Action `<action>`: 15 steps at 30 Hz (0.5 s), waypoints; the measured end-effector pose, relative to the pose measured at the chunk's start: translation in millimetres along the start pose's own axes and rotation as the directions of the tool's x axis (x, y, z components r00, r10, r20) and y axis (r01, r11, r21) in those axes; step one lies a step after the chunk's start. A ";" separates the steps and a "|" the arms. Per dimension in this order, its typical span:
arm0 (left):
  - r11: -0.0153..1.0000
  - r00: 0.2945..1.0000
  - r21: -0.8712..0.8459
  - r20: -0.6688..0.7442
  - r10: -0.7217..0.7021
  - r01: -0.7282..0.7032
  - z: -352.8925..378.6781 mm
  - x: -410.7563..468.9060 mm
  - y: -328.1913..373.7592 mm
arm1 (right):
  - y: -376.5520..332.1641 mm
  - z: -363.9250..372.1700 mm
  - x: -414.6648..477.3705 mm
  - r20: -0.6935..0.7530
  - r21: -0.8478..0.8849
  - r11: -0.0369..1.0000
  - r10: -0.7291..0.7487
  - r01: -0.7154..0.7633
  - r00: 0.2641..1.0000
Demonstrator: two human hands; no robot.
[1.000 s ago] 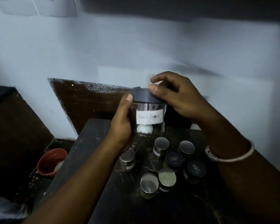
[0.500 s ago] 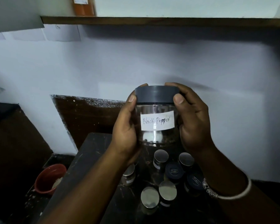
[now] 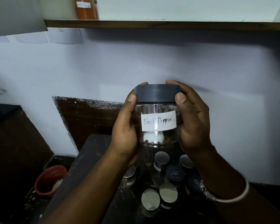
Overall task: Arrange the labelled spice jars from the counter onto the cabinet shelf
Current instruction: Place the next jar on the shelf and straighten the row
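Above the dark counter (image 3: 94, 152), your left hand (image 3: 126, 135) and right hand (image 3: 192, 126) clasp the Black Pepper jar (image 3: 158, 117) from both sides, upright, long axis vertical, grey lid (image 3: 157, 93) topmost, label facing you, below the wooden shelf (image 3: 152, 24).

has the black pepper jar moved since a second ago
Yes. The Black Pepper jar, held in both hands, has risen clear of the small jars on the counter.

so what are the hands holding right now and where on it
Both hands hold the Black Pepper jar by its sides: left hand and right hand wrap the clear body, thumbs up against the dark lid.
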State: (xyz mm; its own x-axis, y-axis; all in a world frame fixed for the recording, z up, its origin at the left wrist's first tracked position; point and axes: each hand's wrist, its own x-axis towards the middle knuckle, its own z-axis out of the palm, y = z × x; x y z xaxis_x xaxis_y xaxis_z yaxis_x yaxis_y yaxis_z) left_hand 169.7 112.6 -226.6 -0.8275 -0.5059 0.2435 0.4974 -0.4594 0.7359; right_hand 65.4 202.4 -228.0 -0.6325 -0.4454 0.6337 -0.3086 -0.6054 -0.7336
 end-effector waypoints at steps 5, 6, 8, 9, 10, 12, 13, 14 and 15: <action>1.000 1.000 0.004 0.014 0.013 -0.013 -2.4 3.0 -1.5 | -0.8 2.7 3.2 0.006 -0.009 1.000 -0.002 0.002 1.000; 1.000 1.000 0.010 0.016 0.014 -0.014 -2.7 3.9 -1.0 | -1.8 3.4 4.1 0.009 -0.017 1.000 -0.004 0.005 1.000; 0.999 0.999 0.025 0.021 0.030 -0.031 -3.0 7.2 1.6 | -5.0 4.4 6.7 0.018 -0.040 0.999 -0.005 0.006 1.000; 0.997 0.998 0.048 0.020 0.053 -0.054 -2.2 10.3 4.9 | -7.7 5.0 9.7 0.029 -0.063 0.998 -0.006 0.008 1.000; 0.992 0.996 0.088 0.019 0.090 -0.091 -1.1 15.3 9.4 | -11.3 5.4 14.7 0.049 -0.099 0.995 -0.002 0.007 0.999; 0.970 0.985 0.174 0.015 0.172 -0.172 2.6 26.3 19.5 | -22.0 6.1 27.4 0.104 -0.220 0.975 0.049 -0.025 0.993; 0.957 0.977 0.198 0.022 0.212 -0.212 5.3 34.5 27.6 | -29.5 6.7 38.4 0.133 -0.300 0.954 0.064 -0.022 0.989; 0.948 0.971 0.211 0.031 0.238 -0.239 6.7 40.2 33.0 | -36.2 5.7 46.3 0.154 -0.378 0.926 0.075 -0.011 0.985; 0.937 0.963 0.221 0.052 0.265 -0.269 9.5 48.7 40.8 | -43.7 5.8 58.4 0.176 -0.442 0.897 0.064 0.020 0.982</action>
State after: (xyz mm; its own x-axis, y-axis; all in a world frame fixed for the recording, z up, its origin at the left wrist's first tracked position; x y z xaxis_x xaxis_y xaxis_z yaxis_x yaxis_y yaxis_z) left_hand 147.3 76.2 -178.7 -0.6788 -0.5710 0.4618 0.6317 -0.1332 0.7637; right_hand 46.1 199.0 -157.5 -0.5161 -0.5927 0.6184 -0.6039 -0.2602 -0.7534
